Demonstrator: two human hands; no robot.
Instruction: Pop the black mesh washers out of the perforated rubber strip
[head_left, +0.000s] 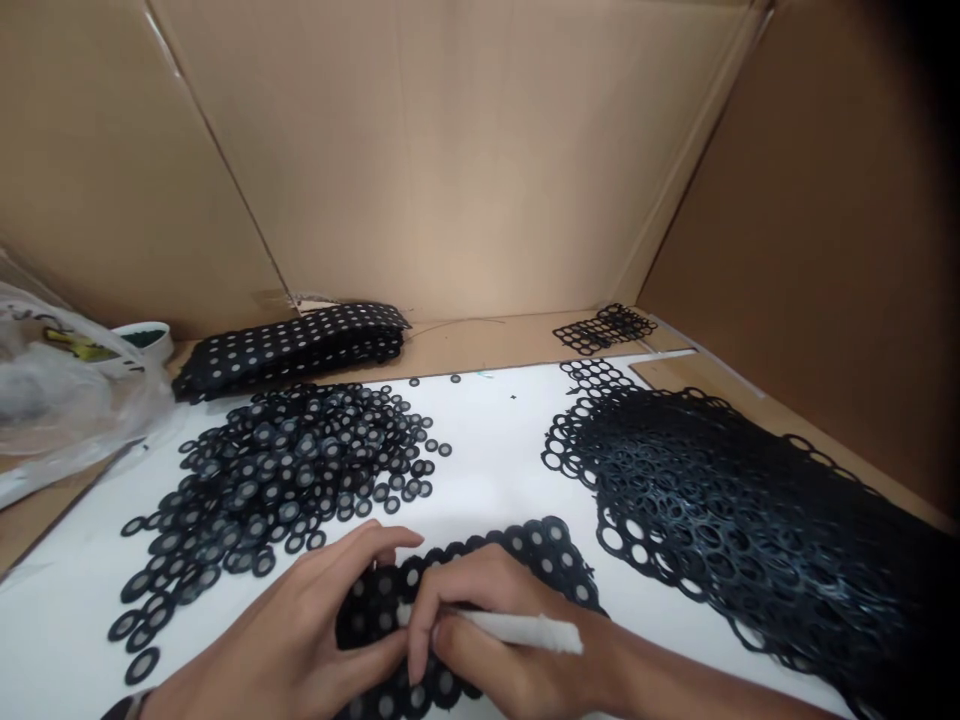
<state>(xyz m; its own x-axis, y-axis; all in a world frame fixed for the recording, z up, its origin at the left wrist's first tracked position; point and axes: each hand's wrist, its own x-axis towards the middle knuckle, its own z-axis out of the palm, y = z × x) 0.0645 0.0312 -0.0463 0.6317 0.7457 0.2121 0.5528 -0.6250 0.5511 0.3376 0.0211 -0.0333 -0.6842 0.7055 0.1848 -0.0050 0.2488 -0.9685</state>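
Observation:
A sheet of joined black washers [551,550] with pale centres lies in front of me on the white board. My left hand [307,610] curls round its left part, index finger over the far edge and thumb near the middle, holding it. My right hand [487,620] grips a slim white-wrapped stick [529,631], its tip down on the sheet beside my left thumb. Part of the sheet is hidden under both hands. To the left is a heap of loose black washers [277,470].
A large pile of black ring webbing [720,500] covers the right side. Behind the washers lies a folded dotted black strip [292,345]. Webbing scraps [600,330] sit at the back right. A clear plastic bag [67,400] and white tub [150,342] stand left. Cardboard walls [450,150] enclose the space.

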